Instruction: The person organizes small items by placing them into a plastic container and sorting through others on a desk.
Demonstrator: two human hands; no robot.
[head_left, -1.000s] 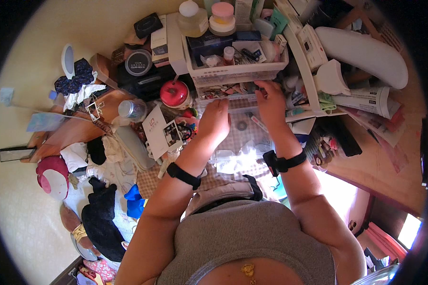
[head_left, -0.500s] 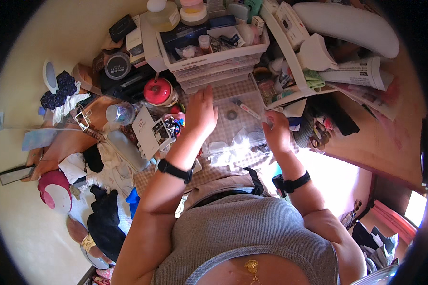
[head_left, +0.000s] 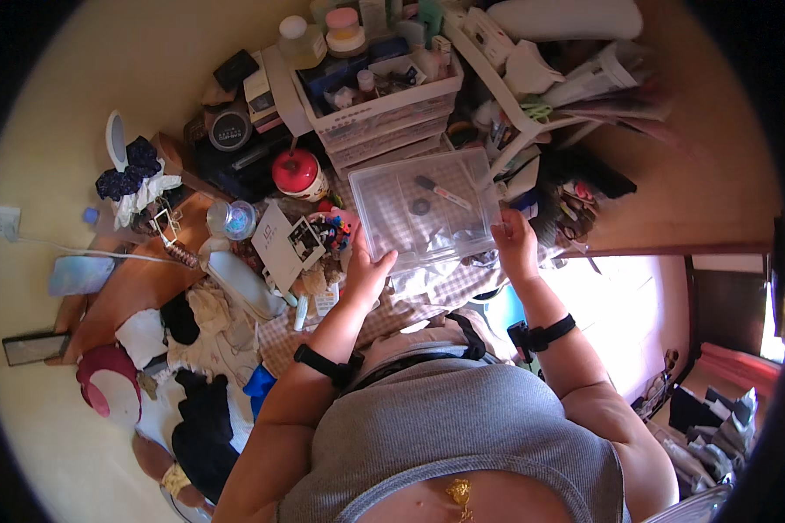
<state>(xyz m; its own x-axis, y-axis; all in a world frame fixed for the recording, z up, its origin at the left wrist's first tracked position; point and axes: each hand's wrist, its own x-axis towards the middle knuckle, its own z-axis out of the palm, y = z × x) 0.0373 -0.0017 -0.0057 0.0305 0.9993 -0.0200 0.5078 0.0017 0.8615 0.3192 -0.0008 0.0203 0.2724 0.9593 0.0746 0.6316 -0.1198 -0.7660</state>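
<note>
A clear plastic box (head_left: 388,218) is between my hands, tilted a little above the checked cloth. Inside it lie a white marker with a dark cap (head_left: 445,193) and a small dark ring-shaped thing (head_left: 420,207). My left hand (head_left: 365,272) is closed on the box's near left corner, thumb along the edge and the other fingers partly hidden. At the right side, my right hand (head_left: 518,247) grips the wall near the corner. Some crumpled clear plastic shows through the near part of the box; I cannot tell whether it is inside or underneath.
Behind the box stands a white drawer unit (head_left: 384,116) with an open top full of small items. To the left are a red-lidded jar (head_left: 297,173), a white card (head_left: 279,240) and a glass jar (head_left: 232,219). A white shelf frame (head_left: 506,113) rises at the right.
My left hand has come off the box's far left side and moved nearer to hold its near left corner. The box is turned slightly, and the view has shifted a little.
</note>
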